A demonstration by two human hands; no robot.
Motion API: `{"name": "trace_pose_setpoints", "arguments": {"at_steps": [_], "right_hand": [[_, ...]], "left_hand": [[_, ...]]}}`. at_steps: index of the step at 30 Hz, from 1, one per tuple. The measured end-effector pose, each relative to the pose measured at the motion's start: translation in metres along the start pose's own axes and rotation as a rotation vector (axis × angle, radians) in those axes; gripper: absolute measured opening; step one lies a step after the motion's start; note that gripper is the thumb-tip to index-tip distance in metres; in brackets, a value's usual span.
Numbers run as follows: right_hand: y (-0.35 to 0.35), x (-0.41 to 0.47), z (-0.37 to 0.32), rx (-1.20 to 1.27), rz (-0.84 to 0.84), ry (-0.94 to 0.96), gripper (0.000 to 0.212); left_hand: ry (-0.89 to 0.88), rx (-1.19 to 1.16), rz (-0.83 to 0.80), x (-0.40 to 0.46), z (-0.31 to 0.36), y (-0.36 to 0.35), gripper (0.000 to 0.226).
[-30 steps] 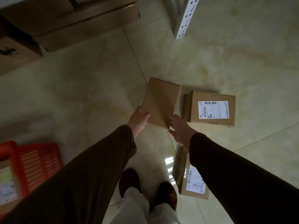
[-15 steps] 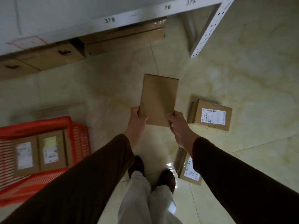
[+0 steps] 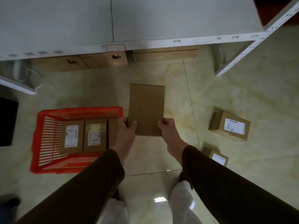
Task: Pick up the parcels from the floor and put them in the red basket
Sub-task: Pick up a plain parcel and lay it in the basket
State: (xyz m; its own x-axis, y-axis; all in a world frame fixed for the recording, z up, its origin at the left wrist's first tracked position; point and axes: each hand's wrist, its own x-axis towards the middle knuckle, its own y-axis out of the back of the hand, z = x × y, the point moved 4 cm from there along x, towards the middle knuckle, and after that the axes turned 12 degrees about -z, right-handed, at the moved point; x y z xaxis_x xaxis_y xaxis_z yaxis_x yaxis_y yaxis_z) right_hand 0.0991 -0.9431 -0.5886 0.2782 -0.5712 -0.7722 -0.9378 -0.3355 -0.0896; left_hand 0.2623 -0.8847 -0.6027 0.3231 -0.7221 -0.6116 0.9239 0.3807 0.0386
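I hold a plain brown cardboard parcel [image 3: 146,109] in the air with both hands, its blank side facing me. My left hand [image 3: 127,131] grips its near left corner and my right hand [image 3: 169,133] its near right corner. The red basket [image 3: 48,138] stands on the floor to the left, just beside my left hand. Inside it two labelled parcels [image 3: 72,136] [image 3: 95,135] lie side by side, with a third partly hidden behind my left wrist. Two more labelled parcels lie on the floor to the right, one further away [image 3: 229,126] and one [image 3: 217,157] by my right sleeve.
A white metal shelf [image 3: 145,21] spans the top, with brown cartons [image 3: 100,61] stored beneath it and a perforated upright [image 3: 252,44] at right. A dark object [image 3: 8,122] lies at the left edge. My feet and light trousers [image 3: 181,202] are below, on a glossy tiled floor.
The parcel has come up off the floor in both hands and shifted left toward the basket. My view has risen, bringing the whole basket and the shelf top into sight.
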Motion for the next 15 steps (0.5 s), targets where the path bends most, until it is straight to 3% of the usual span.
{"name": "trace_pose_setpoints", "arguments": {"at_steps": [9,15], "right_hand": [[-0.160,-0.016,0.051,-0.049,-0.131,-0.032,0.047],[-0.225,-0.008,0.082,-0.087,-0.235,-0.090,0.056]], "left_hand": [[0.132,0.004,0.056,-0.050,-0.041,0.166,0.022],[0.180,-0.026,0.089,-0.054,-0.068,0.230,0.047]]}}
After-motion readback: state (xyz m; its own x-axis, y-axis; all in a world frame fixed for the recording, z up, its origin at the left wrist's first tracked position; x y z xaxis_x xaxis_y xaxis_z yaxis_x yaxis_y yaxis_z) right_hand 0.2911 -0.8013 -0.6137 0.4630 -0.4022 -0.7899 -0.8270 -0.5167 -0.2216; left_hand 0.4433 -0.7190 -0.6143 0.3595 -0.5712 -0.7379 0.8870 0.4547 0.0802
